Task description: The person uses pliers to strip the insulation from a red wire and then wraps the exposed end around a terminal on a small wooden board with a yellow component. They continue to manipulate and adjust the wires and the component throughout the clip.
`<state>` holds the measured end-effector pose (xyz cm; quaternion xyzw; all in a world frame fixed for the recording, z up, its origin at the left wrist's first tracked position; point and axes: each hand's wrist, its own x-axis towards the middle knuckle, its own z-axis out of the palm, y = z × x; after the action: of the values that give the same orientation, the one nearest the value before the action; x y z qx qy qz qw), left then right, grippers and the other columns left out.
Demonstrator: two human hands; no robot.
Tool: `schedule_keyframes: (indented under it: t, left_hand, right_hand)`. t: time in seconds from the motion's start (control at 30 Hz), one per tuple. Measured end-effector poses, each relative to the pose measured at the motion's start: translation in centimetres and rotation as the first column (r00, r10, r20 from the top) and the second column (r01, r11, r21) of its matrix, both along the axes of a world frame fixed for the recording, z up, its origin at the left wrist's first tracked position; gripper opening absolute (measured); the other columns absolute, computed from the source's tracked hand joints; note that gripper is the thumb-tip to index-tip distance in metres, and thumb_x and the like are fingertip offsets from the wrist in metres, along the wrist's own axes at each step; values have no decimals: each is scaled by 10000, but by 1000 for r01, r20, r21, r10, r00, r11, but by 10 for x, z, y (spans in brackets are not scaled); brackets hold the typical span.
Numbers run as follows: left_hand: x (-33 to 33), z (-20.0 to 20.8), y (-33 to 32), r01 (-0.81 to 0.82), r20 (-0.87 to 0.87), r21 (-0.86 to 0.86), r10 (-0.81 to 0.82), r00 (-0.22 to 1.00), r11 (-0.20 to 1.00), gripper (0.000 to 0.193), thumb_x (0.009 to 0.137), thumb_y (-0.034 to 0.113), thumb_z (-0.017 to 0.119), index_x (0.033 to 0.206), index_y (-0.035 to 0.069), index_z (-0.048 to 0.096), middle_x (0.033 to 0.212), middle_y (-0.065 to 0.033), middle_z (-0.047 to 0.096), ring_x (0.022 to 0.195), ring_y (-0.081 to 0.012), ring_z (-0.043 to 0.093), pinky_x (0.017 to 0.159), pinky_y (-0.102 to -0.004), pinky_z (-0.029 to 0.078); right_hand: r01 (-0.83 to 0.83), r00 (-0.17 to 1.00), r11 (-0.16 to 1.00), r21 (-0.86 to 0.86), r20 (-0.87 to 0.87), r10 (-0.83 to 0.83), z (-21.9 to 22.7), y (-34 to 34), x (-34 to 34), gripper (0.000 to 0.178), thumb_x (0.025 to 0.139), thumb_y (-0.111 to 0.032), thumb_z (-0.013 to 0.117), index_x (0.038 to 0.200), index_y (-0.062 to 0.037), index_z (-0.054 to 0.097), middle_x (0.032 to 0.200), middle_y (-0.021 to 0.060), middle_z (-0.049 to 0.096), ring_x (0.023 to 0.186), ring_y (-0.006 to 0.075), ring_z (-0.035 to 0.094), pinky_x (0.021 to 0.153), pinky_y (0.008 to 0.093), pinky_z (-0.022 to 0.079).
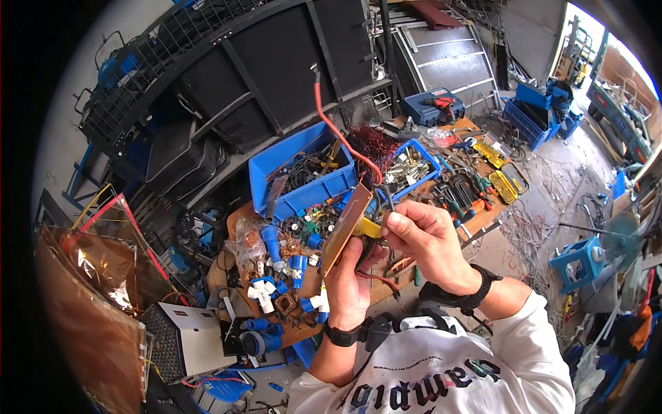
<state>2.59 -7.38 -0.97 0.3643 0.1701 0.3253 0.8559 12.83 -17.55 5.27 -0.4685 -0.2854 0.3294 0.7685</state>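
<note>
My left hand (pixel 348 293) is closed around the lower end of a flat copper-brown board (pixel 346 226), held tilted in front of me above the workbench. A thick red cable (pixel 328 123) with a metal lug at its far end rises from behind the board. Beside the board's right edge sits a yellow piece (pixel 371 228). The fingers of my right hand (pixel 431 245) pinch together right next to it, by a dark, thin rod-like part (pixel 389 200). What exactly they grip is hard to make out. Another dark red wire (pixel 379 277) hangs below, between my hands.
A blue crate (pixel 300 196) of cables and a smaller blue bin (pixel 436 165) of metal parts stand beyond my hands. Blue and white fittings (pixel 262 293) crowd the left. Pliers and screwdrivers (pixel 458 196) lie right, near a yellow bit case (pixel 505 185) and red drill (pixel 445 105).
</note>
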Motion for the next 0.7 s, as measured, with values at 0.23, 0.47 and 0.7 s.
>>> schedule_keyframes:
  t: [0.23, 0.47, 0.7]
  left_hand:
    - [1, -16, 22, -87, -69, 45, 90, 994, 995, 278, 936, 137, 644, 1183, 14, 605, 979, -83, 679, 785, -174, 679, 722, -338, 597]
    - [3, -13, 22, -118, -52, 25, 119, 991, 993, 292, 927, 178, 669, 1176, 36, 616, 965, -65, 683, 804, -163, 677, 752, -348, 603]
    - [4, -6, 9, -103, -61, -8, 102, 993, 995, 334, 949, 310, 638, 1156, 48, 627, 1005, -61, 698, 871, -145, 679, 731, -282, 574]
  right_hand:
    - [66, 986, 993, -102, 161, -49, 20, -16, 7, 218, 996, -198, 577, 890, -21, 647, 679, -51, 536, 609, 26, 441, 533, 200, 338]
    - [-73, 997, 994, 85, 37, 71, -2, -3, 12, 370, 932, -128, 664, 1267, -28, 540, 1013, 1, 604, 753, 18, 551, 602, 170, 445]
    - [151, 803, 981, 119, 564, -192, -55, 16, -5, 274, 899, -10, 657, 1169, 5, 611, 1141, 67, 554, 907, 99, 590, 809, 244, 504]
